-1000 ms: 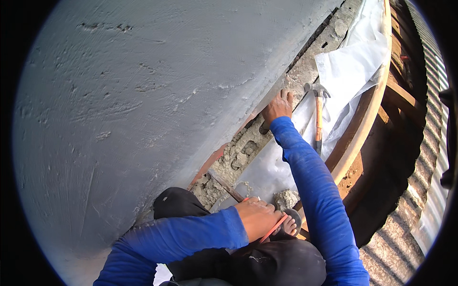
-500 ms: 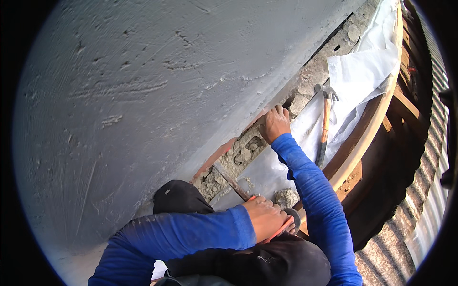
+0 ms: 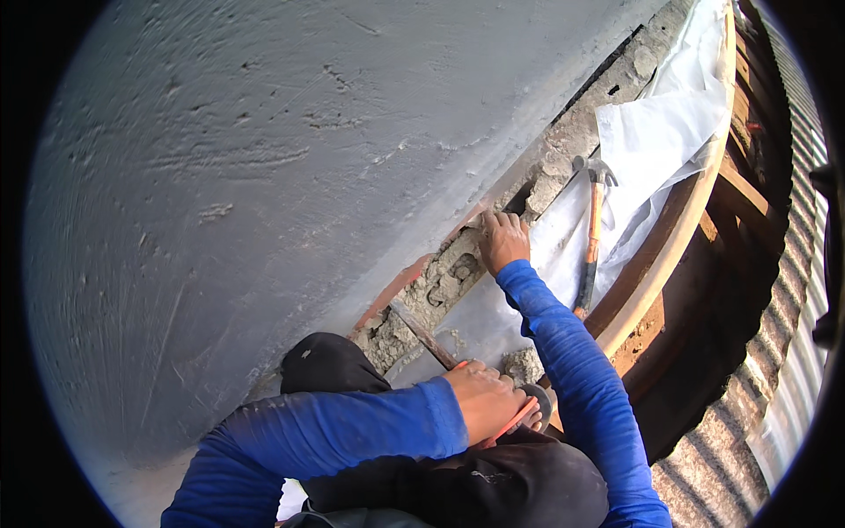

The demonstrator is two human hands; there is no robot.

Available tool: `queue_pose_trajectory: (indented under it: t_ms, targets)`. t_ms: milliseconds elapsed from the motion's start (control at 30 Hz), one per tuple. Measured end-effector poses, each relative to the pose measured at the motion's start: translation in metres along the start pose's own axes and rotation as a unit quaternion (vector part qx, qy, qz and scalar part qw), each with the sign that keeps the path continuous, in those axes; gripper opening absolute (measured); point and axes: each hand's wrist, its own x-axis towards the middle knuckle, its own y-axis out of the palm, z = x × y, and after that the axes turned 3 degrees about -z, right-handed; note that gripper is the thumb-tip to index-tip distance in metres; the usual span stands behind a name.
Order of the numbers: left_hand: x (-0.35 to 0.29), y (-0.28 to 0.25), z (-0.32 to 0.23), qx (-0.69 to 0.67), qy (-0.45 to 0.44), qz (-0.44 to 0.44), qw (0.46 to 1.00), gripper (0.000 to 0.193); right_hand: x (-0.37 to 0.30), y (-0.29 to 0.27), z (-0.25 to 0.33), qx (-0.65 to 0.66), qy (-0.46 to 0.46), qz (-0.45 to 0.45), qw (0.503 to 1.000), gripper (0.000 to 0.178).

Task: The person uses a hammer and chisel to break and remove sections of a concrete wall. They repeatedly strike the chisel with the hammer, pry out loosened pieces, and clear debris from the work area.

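Observation:
My left hand is closed round the orange grip of a chisel, whose flat metal blade points up and left to the broken masonry. A round grey disc shows beside that hand; whether it belongs to the chisel is unclear. Farther up, my right hand has its fingers curled down at the rough concrete strip along the wall's foot. What its fingertips grip there is hidden. A claw hammer with a wooden, dark-ended handle lies on white sheeting to the right of that hand.
A grey plastered wall fills the left. White plastic sheeting covers the ledge, bounded by a curved wooden beam. Beyond it are a dark opening with timbers and corrugated roofing. A concrete lump sits near my left hand.
My right hand has shifted slightly left and down along the concrete strip, its fingers still curled. The left hand keeps its hold on the chisel. The whole view has shifted a little.

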Motion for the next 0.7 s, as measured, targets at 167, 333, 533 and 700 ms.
queue_pose_trajectory:
  t_ms: [167, 333, 533, 700]
  targets:
    - [0.001, 0.000, -0.001, 0.014, 0.006, 0.014, 1.000, 0.020, 0.021, 0.004, 0.006, -0.018, 0.030, 0.050, 0.998, 0.044]
    - [0.001, -0.001, -0.002, 0.015, 0.001, 0.004, 1.000, 0.019, 0.024, 0.002, 0.013, 0.009, 0.059, 0.054, 0.997, 0.046]
    - [0.000, -0.002, -0.002, 0.006, 0.001, 0.009, 1.000, 0.018, 0.007, 0.002, 0.014, 0.027, 0.063, -0.002, 0.998, 0.052]
    - [-0.001, -0.003, -0.001, -0.003, -0.001, -0.009, 1.000, 0.018, 0.009, -0.011, 0.014, 0.076, 0.078, -0.099, 0.989, 0.046]
